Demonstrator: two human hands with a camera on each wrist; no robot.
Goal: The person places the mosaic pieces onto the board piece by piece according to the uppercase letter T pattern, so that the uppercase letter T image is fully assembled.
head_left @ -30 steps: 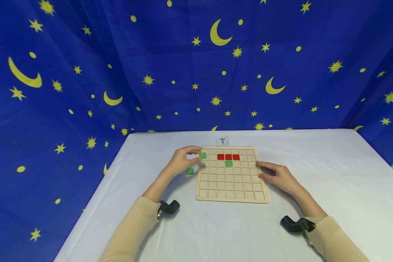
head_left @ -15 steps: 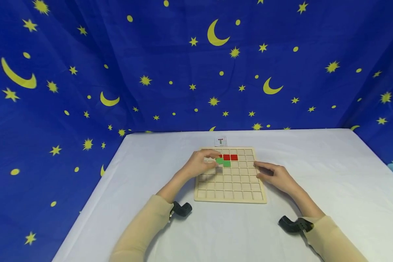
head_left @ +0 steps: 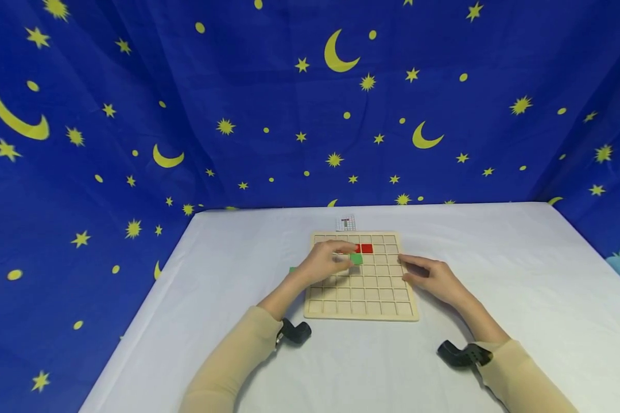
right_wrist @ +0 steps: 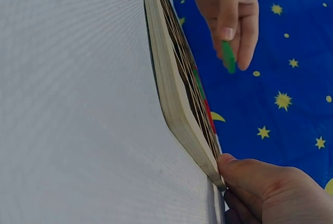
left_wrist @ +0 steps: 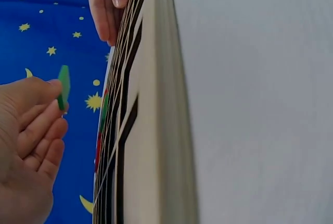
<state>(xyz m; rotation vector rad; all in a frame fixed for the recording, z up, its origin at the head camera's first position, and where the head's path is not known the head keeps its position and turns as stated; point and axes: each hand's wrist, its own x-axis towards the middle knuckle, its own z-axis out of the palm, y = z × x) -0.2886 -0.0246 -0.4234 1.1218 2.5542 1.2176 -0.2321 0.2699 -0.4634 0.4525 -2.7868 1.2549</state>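
Over the gridded wooden board, my left hand pinches a green square tile between thumb and fingertips, above the surface. In the head view this tile is hard to tell from the green tile lying in a cell there. Red tiles sit in the row behind it, partly hidden by my left fingers. My right hand rests at the board's right edge, fingers fairly straight; its thumb touches the rim in the right wrist view.
Another green tile lies left of the board, mostly hidden behind my left wrist. Behind the board is a small card printed with a grid and a red and green T shape. A blue curtain closes off the white table's far side.
My left hand has carried the green tile rightward from the board's left edge to beside the tiles in the cells. The right hand stays at the board's edge. The head view has shifted slightly.
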